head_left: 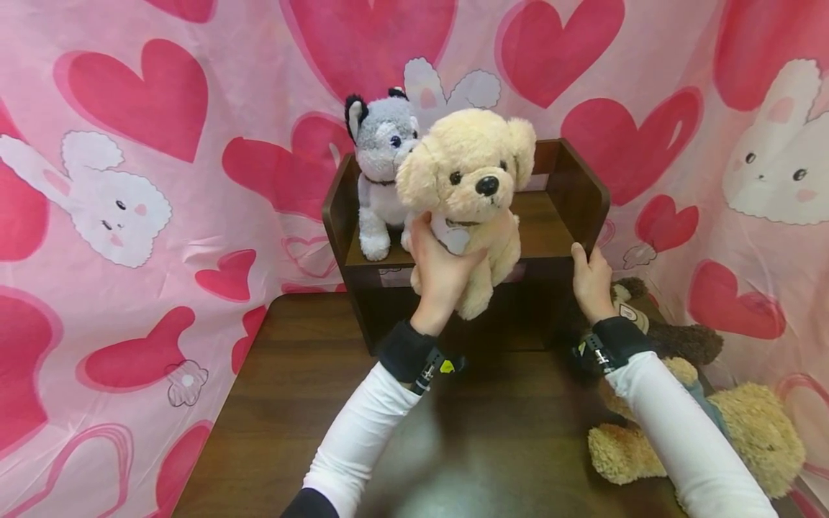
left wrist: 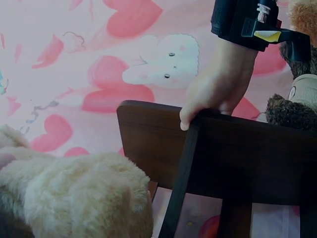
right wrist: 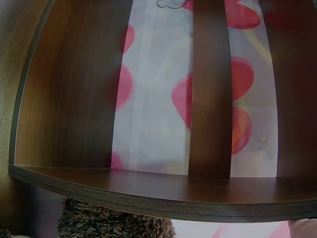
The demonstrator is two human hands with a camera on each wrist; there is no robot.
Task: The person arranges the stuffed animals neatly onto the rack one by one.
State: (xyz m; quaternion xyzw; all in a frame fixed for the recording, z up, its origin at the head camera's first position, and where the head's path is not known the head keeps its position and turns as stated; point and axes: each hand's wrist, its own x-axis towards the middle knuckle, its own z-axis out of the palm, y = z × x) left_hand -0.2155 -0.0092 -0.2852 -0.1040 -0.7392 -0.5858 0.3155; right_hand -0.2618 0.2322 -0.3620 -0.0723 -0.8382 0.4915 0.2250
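Note:
In the head view my left hand grips a cream plush dog round its body, thumb across its front below the collar and pale tag. The dog is upright in front of a small dark wooden shelf; its back shows in the left wrist view as pale fur. My right hand grips the shelf's right side panel, thumb on the front edge. That grip also appears in the left wrist view, the hand over the panel. A grey-and-white plush husky sits on the upper board at the left.
The shelf stands at the back of a brown wooden table. Right of it lie a dark brown plush toy and a tan teddy bear, partly behind my right forearm. A pink heart-and-rabbit cloth hangs behind.

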